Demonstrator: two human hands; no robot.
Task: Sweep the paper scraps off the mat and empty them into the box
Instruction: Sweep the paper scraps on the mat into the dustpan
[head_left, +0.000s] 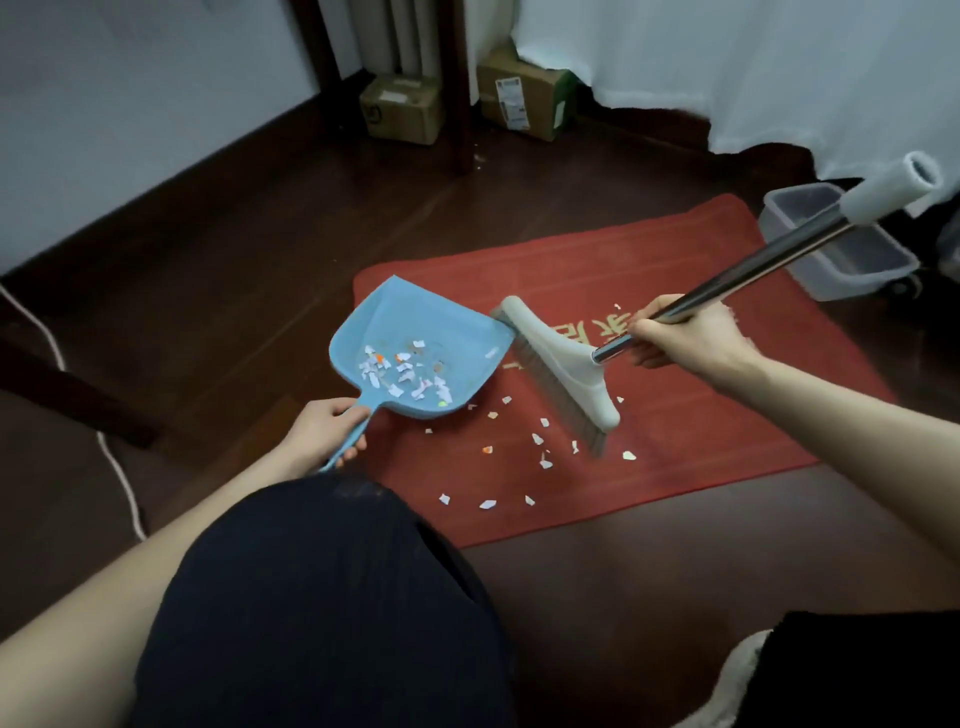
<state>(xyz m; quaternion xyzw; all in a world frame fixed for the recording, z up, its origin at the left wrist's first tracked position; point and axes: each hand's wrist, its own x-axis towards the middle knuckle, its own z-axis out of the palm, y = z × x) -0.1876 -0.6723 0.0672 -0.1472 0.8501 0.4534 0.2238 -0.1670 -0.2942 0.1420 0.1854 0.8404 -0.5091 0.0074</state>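
Note:
A red mat (675, 415) lies on the dark wood floor. My left hand (322, 431) grips the handle of a blue dustpan (415, 322), whose open edge rests on the mat's left side; several paper scraps (405, 374) lie inside it. My right hand (685, 332) holds the metal shaft of a white broom (561, 364), its bristles on the mat just right of the pan. More loose scraps (540, 447) are scattered on the mat in front of the broom. A clear plastic box (779, 218) stands past the mat's far right corner.
Two cardboard boxes (405, 109) sit at the back beside dark wooden furniture legs (457, 104). A white curtain (779, 67) hangs at the back right. A white cord (119, 467) runs along the floor on the left. My dark-clothed knee (322, 597) fills the foreground.

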